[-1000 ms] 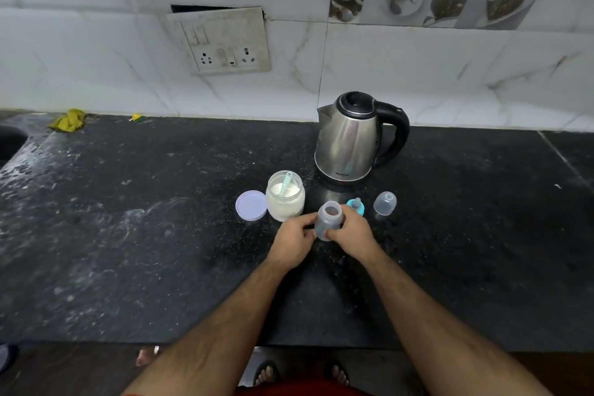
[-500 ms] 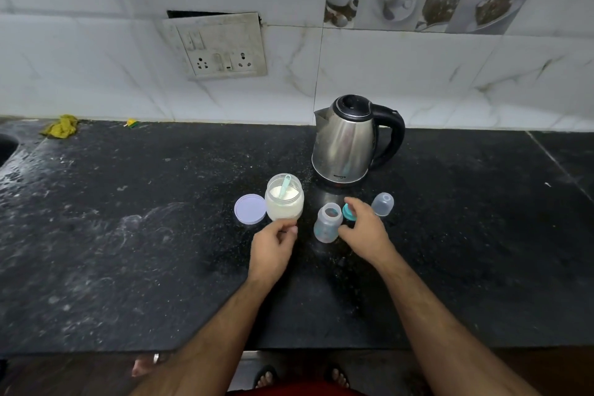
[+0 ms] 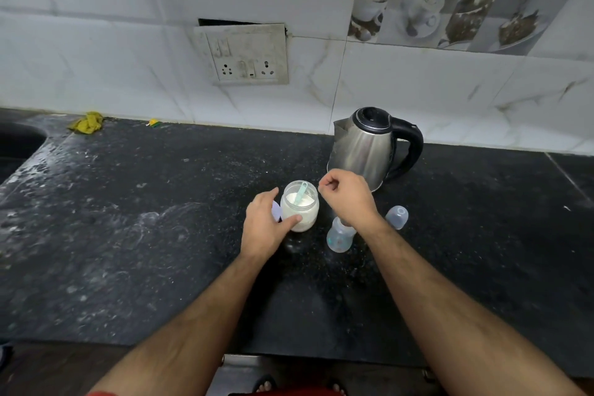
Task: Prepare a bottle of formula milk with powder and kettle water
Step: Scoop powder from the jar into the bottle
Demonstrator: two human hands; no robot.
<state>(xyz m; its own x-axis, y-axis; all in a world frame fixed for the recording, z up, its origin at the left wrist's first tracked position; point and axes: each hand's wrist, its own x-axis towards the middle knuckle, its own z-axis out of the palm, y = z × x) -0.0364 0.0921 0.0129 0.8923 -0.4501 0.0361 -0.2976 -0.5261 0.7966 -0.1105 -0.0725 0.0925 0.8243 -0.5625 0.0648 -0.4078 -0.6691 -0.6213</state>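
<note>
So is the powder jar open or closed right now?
Open. The powder jar has no lid on; white powder and a scoop show through its mouth.

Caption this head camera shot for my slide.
Left hand steadies the powder jar; right hand reaches for its scoop.

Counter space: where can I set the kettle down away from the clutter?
The counter is bare left of the powder jar, across to the sink edge, and right of the clear cap. It is crowded between jar, bottle and kettle, where both hands work.
</note>
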